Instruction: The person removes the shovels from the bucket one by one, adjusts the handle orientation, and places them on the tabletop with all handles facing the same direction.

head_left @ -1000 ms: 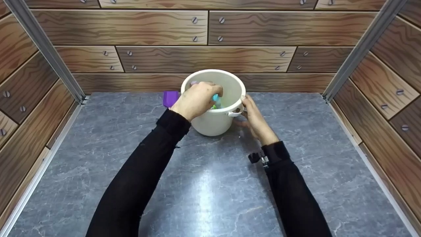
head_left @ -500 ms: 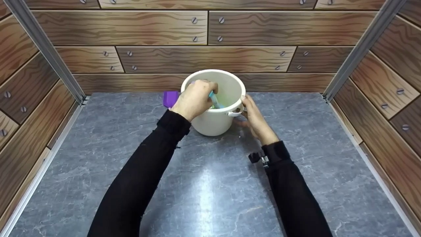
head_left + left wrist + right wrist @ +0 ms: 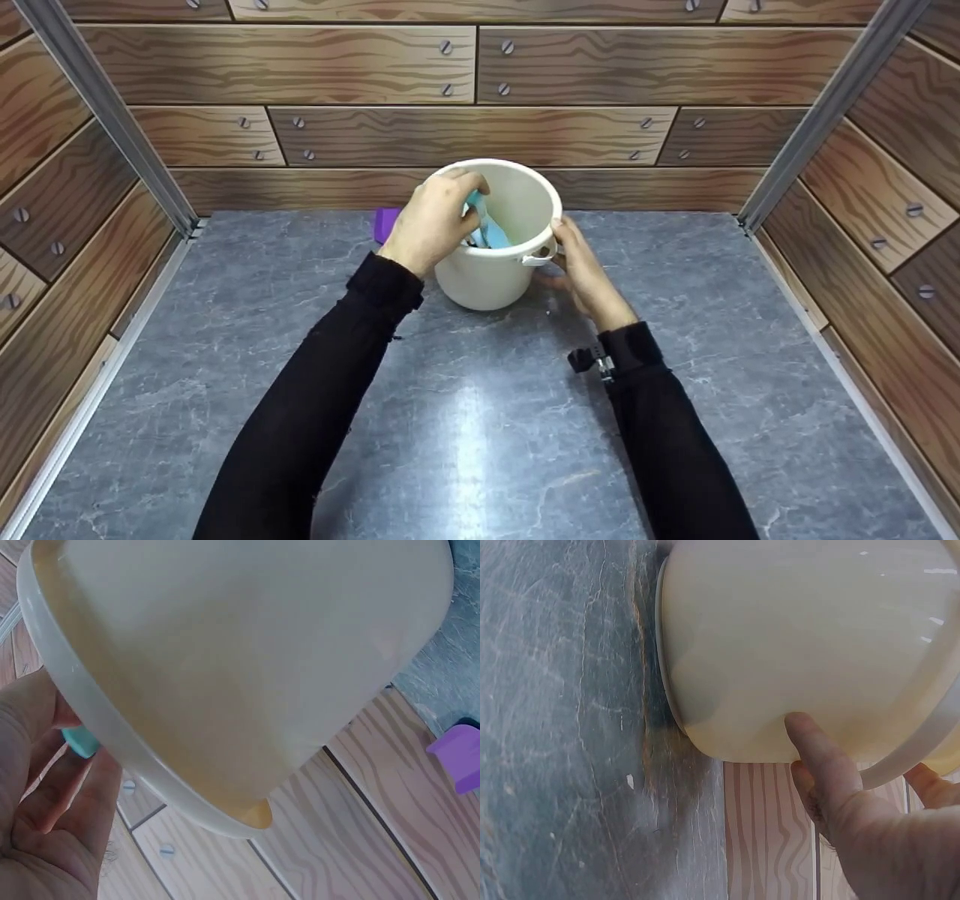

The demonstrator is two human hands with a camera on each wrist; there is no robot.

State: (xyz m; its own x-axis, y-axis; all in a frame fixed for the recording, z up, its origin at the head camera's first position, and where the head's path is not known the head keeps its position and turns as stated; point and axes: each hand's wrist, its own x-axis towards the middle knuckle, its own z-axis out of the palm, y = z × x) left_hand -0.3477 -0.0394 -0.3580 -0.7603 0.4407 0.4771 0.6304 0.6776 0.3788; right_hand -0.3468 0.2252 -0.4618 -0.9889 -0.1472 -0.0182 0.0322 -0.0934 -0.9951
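A white bucket (image 3: pixel 487 281) stands upright on the grey marbled surface, near the back wall. My left hand (image 3: pixel 436 217) is at the left of its mouth, pinching a turquoise thing (image 3: pixel 474 201). Light-blue material (image 3: pixel 495 234) shows below it inside the bucket; its full shape is hidden. In the left wrist view, only a turquoise end (image 3: pixel 79 741) shows between thumb and fingers, at the bucket rim. My right hand (image 3: pixel 585 274) holds the bucket's right side, thumb at the rim beside the handle lug (image 3: pixel 537 259). In the right wrist view, one finger presses the outer wall.
A purple plastic thing (image 3: pixel 385 223) lies on the surface just left of the bucket, partly hidden by my left hand. Wood-patterned panels (image 3: pixel 360 64) form the back and side walls, with grey metal strips (image 3: pixel 112 120) at the corners.
My left hand has risen slightly and moved left with the turquoise thing, so more light-blue material shows inside the bucket. My right hand stays on the bucket.
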